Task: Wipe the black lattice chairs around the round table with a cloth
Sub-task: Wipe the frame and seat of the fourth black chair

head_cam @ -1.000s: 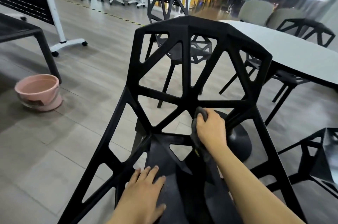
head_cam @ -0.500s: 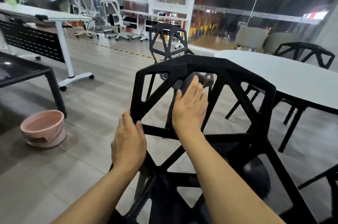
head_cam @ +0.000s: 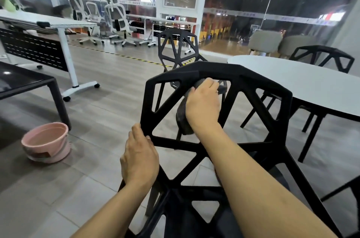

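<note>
Under the chair (head_cam: 216,71) rim, right hand (head_cam: 203,105) grips cloth (head_cam: 183,119), left hand (head_cam: 139,157) seemingly clasps a strut; hard wiping could tip it.

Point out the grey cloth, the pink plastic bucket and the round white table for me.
Grey wiping cloth (head_cam: 183,119): head view, on the fold hanging below the right hand.
Pink plastic bucket (head_cam: 58,149): head view, on its outer side wall.
Round white table (head_cam: 303,84): head view, on its bare top.
</note>
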### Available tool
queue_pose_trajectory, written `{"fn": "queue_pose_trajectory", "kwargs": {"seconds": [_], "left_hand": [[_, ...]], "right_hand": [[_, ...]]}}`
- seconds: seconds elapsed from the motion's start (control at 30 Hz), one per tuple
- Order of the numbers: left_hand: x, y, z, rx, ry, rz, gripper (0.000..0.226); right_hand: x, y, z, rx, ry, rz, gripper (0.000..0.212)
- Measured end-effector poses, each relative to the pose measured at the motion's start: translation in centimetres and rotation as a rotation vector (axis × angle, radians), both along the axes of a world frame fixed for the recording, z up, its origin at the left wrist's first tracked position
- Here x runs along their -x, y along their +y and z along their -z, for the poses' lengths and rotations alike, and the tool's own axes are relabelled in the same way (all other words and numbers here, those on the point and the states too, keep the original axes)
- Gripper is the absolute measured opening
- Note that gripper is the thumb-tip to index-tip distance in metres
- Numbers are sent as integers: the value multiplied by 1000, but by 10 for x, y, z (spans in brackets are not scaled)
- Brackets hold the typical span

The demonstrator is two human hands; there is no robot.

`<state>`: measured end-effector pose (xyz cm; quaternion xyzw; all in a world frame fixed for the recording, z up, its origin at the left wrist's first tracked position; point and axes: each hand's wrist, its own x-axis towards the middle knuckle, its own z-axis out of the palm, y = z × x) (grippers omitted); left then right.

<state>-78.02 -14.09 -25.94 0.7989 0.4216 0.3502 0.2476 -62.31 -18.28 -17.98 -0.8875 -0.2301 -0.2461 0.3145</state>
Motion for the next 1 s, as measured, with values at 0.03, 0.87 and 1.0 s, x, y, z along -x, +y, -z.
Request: {"fn": "queue_pose_trajectory", "kwargs": {"seconds": [0.03,0.87,1.0], "left_hand": [[-1,1,1,-3,3,-6,26],[52,28,37,363,-137,304,32],[50,24,36,445,-261,315,33]], "right_hand": [[-1,2,-7,-14,6,6,46],[41,-71,119,152,-84,-154,53],[70,-61,135,145,66,-217,54]]}}
